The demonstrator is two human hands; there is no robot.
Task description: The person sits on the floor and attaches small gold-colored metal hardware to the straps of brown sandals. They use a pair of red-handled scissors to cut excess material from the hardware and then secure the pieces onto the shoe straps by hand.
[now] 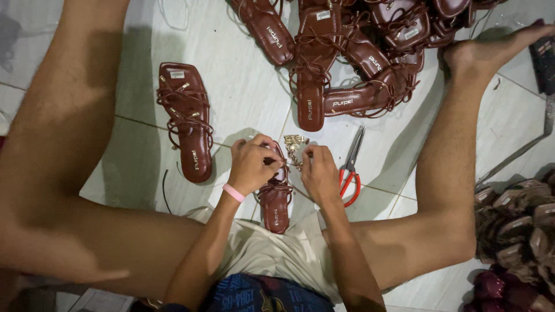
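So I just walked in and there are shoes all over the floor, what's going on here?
A person sits on the tiled floor, legs spread, working on a brown strappy sandal between them. The left hand and right hand both pinch at its straps near the toe end, beside a small heap of gold metal fittings. Red-handled scissors lie just right of the hands. One matching sandal lies alone to the left, and a pile of sandals sits ahead.

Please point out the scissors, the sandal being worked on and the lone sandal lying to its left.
scissors (349, 171): head view, on the pivot above the red handles.
sandal being worked on (276, 212): head view, on its heel insole.
lone sandal (193, 156): head view, on its heel insole.
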